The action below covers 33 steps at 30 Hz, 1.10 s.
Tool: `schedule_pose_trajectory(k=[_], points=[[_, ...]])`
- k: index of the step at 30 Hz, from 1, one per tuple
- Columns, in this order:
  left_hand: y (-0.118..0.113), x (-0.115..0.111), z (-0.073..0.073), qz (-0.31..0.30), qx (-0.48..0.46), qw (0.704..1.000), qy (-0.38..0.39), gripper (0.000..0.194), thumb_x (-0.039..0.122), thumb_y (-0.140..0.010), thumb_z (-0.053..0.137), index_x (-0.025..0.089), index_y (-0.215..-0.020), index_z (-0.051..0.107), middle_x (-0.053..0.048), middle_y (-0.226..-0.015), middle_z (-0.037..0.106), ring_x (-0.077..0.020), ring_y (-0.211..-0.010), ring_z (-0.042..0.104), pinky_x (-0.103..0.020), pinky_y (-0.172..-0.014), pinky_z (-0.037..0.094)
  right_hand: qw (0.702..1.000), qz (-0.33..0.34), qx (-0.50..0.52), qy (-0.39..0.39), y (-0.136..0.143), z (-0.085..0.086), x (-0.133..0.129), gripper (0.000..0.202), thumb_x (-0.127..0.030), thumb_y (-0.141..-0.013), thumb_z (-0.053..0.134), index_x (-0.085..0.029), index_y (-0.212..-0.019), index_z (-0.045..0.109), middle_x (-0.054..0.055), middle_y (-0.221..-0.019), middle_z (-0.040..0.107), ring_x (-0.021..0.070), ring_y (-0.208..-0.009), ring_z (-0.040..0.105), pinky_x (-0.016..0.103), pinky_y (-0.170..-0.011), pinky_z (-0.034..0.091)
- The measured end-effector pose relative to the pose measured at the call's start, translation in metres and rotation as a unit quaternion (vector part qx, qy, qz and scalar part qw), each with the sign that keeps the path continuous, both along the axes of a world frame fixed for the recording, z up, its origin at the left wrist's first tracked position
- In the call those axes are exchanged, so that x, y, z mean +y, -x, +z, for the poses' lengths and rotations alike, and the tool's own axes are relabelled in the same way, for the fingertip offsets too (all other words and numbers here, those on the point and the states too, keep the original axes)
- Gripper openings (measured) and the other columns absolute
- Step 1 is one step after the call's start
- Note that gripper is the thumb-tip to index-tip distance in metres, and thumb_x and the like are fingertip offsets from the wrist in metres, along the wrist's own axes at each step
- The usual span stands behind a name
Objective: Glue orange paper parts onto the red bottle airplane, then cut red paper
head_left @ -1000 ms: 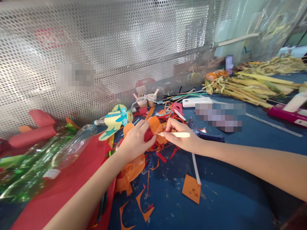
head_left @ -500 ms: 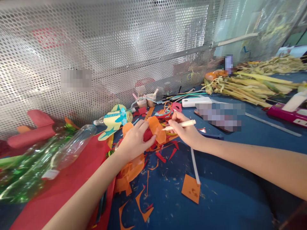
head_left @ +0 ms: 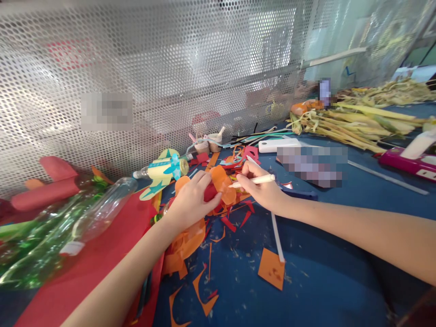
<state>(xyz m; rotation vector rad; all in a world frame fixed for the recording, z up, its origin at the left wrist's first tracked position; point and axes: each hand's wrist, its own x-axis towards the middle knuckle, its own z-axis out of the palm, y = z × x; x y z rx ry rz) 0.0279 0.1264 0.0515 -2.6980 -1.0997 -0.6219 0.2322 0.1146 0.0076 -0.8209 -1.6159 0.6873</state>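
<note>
Orange cutout [head_left: 222,182], right between my hands, against the red piece [head_left: 210,193]; glued or merely resting, I can't tell. Looks like thin card: light, bendy, easily creased, so I'd steady it by the red piece, not the rim. Left hand [head_left: 192,197] holds that red piece, thumb and fingers round it; right hand [head_left: 264,190] pinches the pale pen [head_left: 260,180], tip at the orange! Scraps [head_left: 229,224] litter the blue table [head_left: 323,263]; green bottles [head_left: 37,245] off left.

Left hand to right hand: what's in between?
Head view: an orange rounded cutout and red paper lie between the left hand and right hand, with the white pen pointing at the cutout.
</note>
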Motion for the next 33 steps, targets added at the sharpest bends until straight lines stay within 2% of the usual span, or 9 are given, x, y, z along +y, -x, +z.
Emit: schedule_pose_trajectory(k=[13, 22, 33], points=[[0.0001, -0.0007, -0.0006, 0.003, 0.0, 1.0, -0.004, 0.018, 0.034, -0.087, 0.054, 0.02, -0.096, 0.051, -0.006, -0.094, 0.058, -0.0225, -0.091, 0.06, -0.038, -0.08, 0.051, 1.0, 0.006, 0.015, 0.02, 0.0006, -0.0001, 0.0003, 0.023, -0.033, -0.09, 0.049, -0.024, -0.073, 0.037, -0.006, -0.063, 0.043, 0.0113, -0.056, 0.046, 0.026, -0.054, 0.035], [-0.0004, -0.0011, 0.0006, 0.001, 0.0, 1.0, -0.003, 0.015, 0.034, -0.087, 0.054, 0.021, -0.093, 0.05, -0.005, -0.092, 0.058, -0.0217, -0.089, 0.06, -0.038, -0.08, 0.051, 1.0, 0.004, 0.01, 0.017, 0.0, -0.0001, -0.0004, 0.023, -0.031, -0.091, 0.049, -0.024, -0.072, 0.037, -0.006, -0.061, 0.043, 0.0111, -0.054, 0.044, 0.026, -0.053, 0.035], [-0.0001, -0.0007, -0.0003, 0.001, -0.001, 1.0, -0.005, 0.015, 0.034, -0.087, 0.053, 0.021, -0.094, 0.05, -0.006, -0.094, 0.058, -0.022, -0.09, 0.06, -0.038, -0.08, 0.051, 0.999, 0.006, -0.029, -0.023, -0.0008, 0.0029, -0.0015, 0.023, -0.027, -0.091, 0.05, -0.023, -0.072, 0.038, -0.007, -0.063, 0.041, 0.0095, -0.052, 0.039, 0.025, -0.052, 0.032]])
